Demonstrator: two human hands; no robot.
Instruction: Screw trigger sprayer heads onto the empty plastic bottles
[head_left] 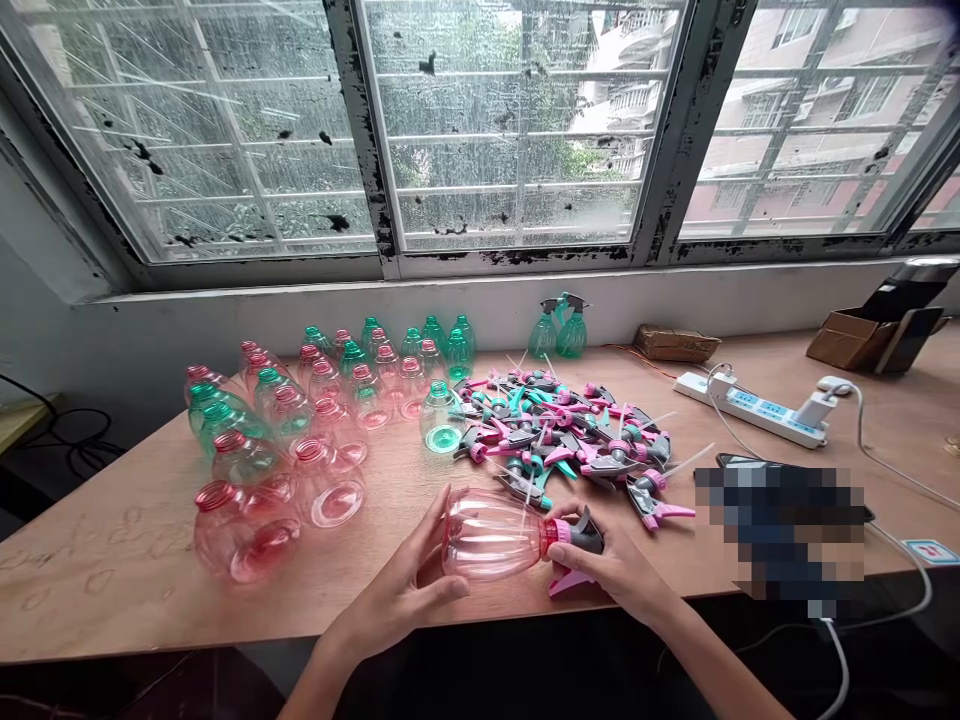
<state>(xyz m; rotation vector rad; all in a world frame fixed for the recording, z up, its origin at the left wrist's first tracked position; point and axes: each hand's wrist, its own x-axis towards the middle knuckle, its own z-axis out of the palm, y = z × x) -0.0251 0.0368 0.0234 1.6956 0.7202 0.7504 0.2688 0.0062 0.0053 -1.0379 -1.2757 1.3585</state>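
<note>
A clear pink spray bottle (495, 536) lies sideways between my hands above the table's front edge, its base to the left. My left hand (409, 575) cups the base end, fingers behind and thumb in front. My right hand (619, 570) is closed round the grey and pink trigger sprayer head (581, 532) at the bottle's neck; the pink trigger points down. Just behind the bottle is a heap of loose trigger sprayer heads (555, 425) in pink, green and grey. A green bottle without a head (442, 420) stands left of the heap.
Several open pink and green bottles (330, 485) crowd the table's left side. Two green bottles with sprayers (572, 335) stand by the wall. On the right are a power strip (757, 408), white cables, a partly blurred phone (795, 480), and a cardboard box (847, 340).
</note>
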